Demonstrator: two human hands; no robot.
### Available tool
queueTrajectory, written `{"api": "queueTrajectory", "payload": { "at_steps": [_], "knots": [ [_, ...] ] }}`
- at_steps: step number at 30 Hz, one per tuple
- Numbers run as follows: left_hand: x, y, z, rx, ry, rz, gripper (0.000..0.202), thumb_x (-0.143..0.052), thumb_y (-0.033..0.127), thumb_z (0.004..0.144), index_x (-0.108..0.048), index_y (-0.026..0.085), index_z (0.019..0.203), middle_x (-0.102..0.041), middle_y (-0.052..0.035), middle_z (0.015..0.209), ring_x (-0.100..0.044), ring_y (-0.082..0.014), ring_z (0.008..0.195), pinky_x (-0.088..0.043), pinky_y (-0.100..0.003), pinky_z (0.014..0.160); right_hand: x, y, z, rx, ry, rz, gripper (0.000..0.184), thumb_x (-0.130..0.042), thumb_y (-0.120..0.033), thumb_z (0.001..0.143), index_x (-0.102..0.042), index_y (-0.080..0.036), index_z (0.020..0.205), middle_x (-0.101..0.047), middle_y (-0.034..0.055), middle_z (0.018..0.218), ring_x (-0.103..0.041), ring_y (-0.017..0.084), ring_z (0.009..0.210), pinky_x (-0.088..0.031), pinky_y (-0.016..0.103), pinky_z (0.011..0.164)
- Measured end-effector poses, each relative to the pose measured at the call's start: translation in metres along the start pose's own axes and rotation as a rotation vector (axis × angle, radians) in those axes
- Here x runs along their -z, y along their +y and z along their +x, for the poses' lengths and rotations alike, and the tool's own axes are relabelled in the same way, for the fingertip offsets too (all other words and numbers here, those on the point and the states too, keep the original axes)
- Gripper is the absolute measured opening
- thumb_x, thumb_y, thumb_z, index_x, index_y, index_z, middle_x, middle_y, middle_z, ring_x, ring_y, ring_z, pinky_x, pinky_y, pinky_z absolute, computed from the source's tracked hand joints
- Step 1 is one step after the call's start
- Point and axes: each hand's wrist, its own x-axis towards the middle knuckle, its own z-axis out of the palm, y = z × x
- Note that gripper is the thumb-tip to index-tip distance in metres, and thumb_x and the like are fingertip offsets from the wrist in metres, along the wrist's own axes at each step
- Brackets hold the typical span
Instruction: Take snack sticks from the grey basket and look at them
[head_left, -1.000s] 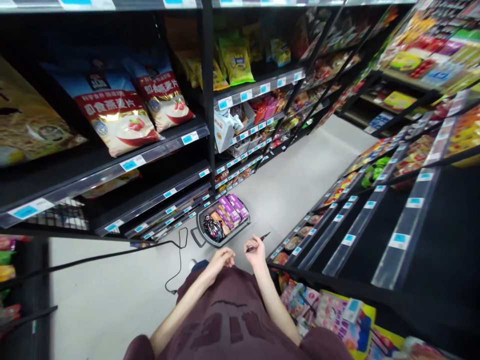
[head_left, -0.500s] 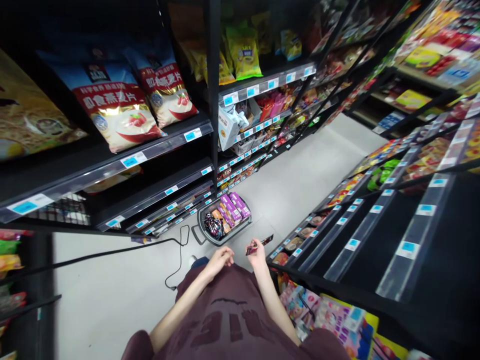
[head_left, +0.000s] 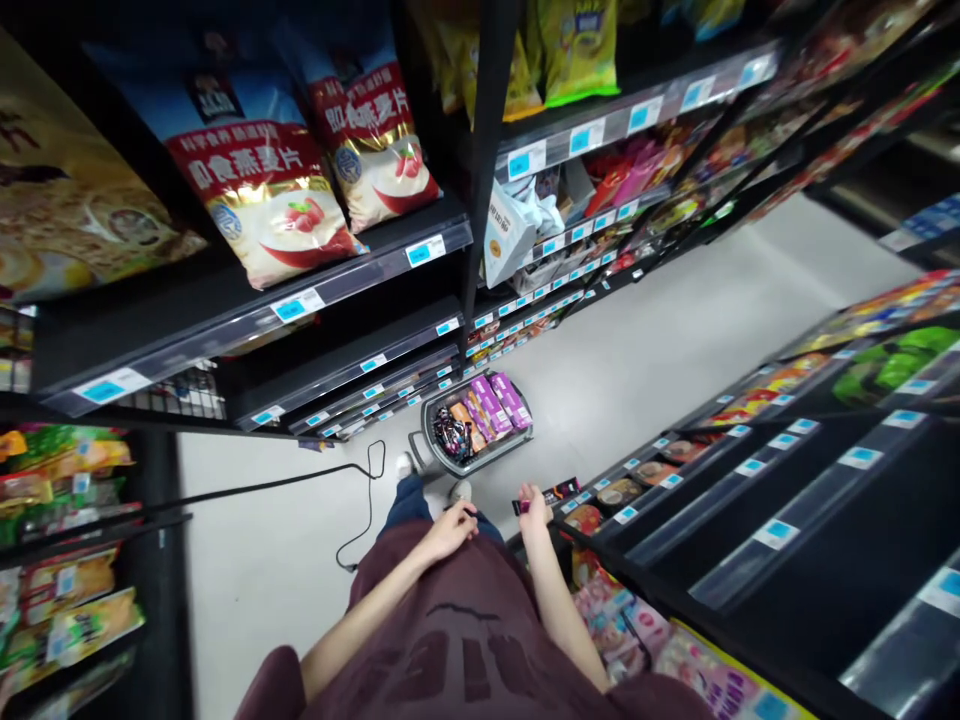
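My right hand (head_left: 534, 506) holds a small dark packet (head_left: 551, 495) with red and white print, out over the edge of the low black shelf (head_left: 675, 500) on my right. My left hand (head_left: 452, 528) hangs in front of my waist with its fingers curled in; nothing shows in it. On the floor just ahead stands a grey shopping basket (head_left: 431, 432) with purple boxes (head_left: 501, 402), an orange pack and dark wrapped sweets inside. My shoes (head_left: 459, 491) are right behind the basket.
Black shelving lines both sides of the pale aisle floor (head_left: 660, 340). Big oatmeal bags (head_left: 259, 190) fill the upper left shelf; bowl noodles (head_left: 645, 475) sit on the low right shelves. A black cable (head_left: 360, 500) trails across the floor at my left.
My view has tilted down and swung left, nearer the basket. My right hand has turned the packet so its printed face shows. My left hand stays in front of my waist.
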Motion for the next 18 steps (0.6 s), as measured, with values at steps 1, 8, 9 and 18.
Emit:
{"api": "queueTrajectory", "payload": {
  "at_steps": [1,8,9,18],
  "knots": [
    [0.004,-0.002,0.001,0.015,-0.02,0.025,0.025,-0.05,0.029,0.091,-0.053,0.016,0.112,-0.072,-0.0059,0.087,-0.067,-0.0163,0.075,-0.051,-0.03,0.079,-0.001,0.004,0.004,0.002,0.033,0.0,0.017,-0.062,-0.015,0.076,-0.051,-0.019,0.089,-0.067,-0.001,0.077,-0.068,0.012,0.073,-0.056,0.018,0.061],
    [0.061,0.004,0.03,0.014,-0.127,0.296,0.031,-0.049,0.024,0.09,-0.057,0.017,0.12,-0.074,-0.006,0.099,-0.069,-0.0185,0.092,-0.049,-0.029,0.09,-0.023,0.033,-0.001,0.005,0.237,0.068,0.022,-0.066,-0.014,0.071,-0.051,-0.018,0.087,-0.064,-0.0037,0.072,-0.066,0.009,0.065,-0.055,0.016,0.061],
    [0.072,0.007,0.036,0.007,-0.132,0.343,0.031,-0.049,0.025,0.091,-0.057,0.017,0.12,-0.074,-0.0064,0.101,-0.069,-0.0192,0.094,-0.049,-0.03,0.091,-0.027,0.038,-0.004,0.009,0.261,0.077,0.022,-0.066,-0.014,0.071,-0.051,-0.018,0.086,-0.063,-0.0044,0.071,-0.065,0.008,0.063,-0.054,0.016,0.06],
    [0.165,0.012,0.104,0.001,-0.218,0.673,0.039,-0.053,0.024,0.092,-0.057,0.017,0.131,-0.071,-0.013,0.12,-0.066,-0.0259,0.114,-0.045,-0.035,0.104,-0.08,0.106,-0.044,0.016,0.419,0.098,0.028,-0.071,-0.023,0.066,-0.047,-0.02,0.08,-0.057,-0.0067,0.063,-0.061,0.01,0.058,-0.052,0.018,0.055]
  ]
}}
